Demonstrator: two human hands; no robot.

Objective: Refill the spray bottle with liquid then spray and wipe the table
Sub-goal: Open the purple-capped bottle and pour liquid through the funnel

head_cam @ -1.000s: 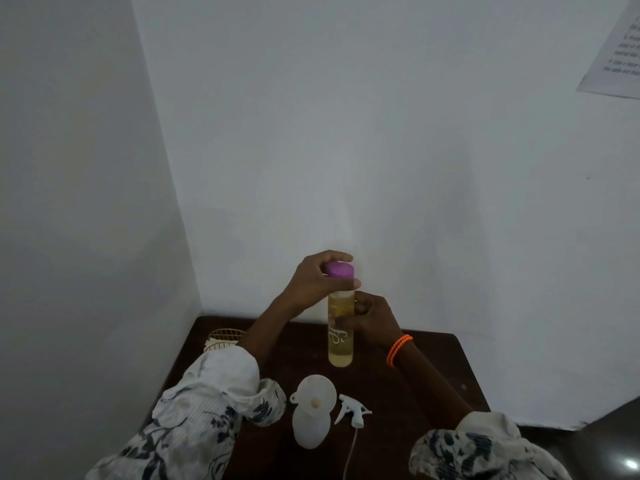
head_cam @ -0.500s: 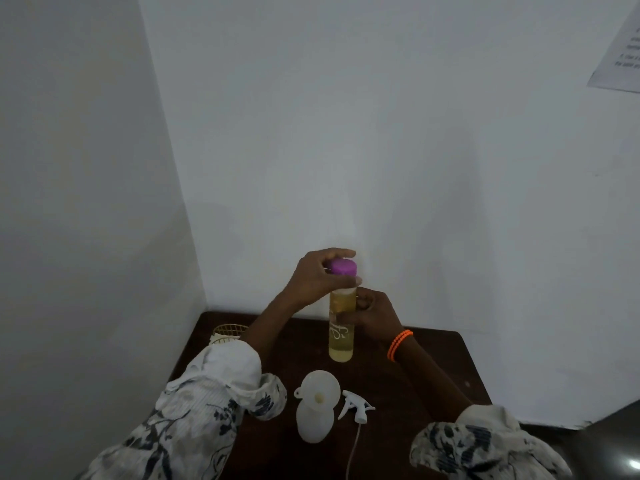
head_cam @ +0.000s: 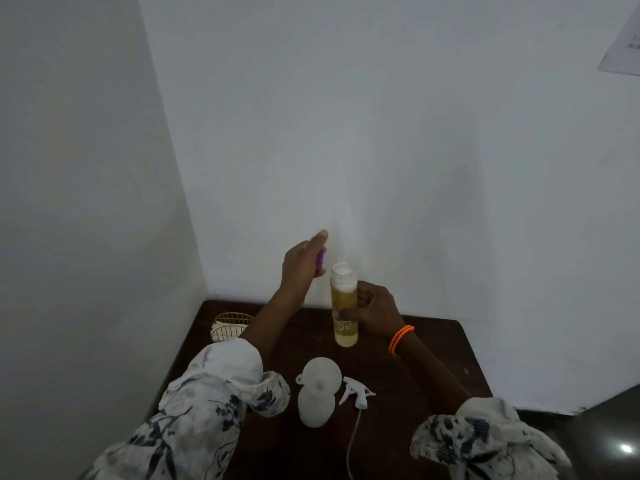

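Note:
A clear bottle of yellow liquid (head_cam: 344,306) stands upright above the dark table (head_cam: 433,355), its mouth uncovered. My right hand (head_cam: 372,308) grips its middle. My left hand (head_cam: 304,259) is just left of the bottle's mouth, holding the purple cap (head_cam: 78,259) off the bottle. Nearer to me a white spray bottle (head_cam: 316,405) stands with a white funnel (head_cam: 320,374) in its neck. Its white trigger head (head_cam: 358,393) with its tube lies on the table to the right.
A gold wire basket (head_cam: 230,325) with something pale in it sits at the table's far left corner. White walls close in behind and on the left. A paper sheet (head_cam: 623,46) hangs on the wall at upper right.
My left hand has lifted the purple cap off the bottle and moved it left. The bottle's mouth now shows. My right hand has kept its hold on the bottle.

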